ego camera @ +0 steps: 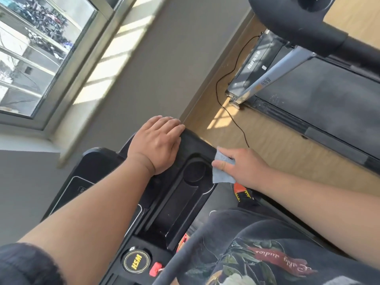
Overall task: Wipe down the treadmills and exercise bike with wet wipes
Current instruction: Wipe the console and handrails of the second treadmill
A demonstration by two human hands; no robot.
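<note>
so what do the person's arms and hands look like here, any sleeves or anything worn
Both forearms are bare, with no watch, rings or gloves visible on the left hand or right hand. A dark fuzzy short sleeve covers the left upper arm. The right sleeve is out of view.

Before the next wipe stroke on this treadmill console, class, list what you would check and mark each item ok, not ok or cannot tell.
1. Wipe held in the right hand: ok, pinched at the console's edge.
2. Left hand steadying the console top: ok, resting flat.
3. Cup holder free of objects: ok.
4. Wipe wet enough: cannot tell.
5. Red safety key in place: ok.
6. Power cord on the floor away from the feet: cannot tell, feet hidden.
</note>
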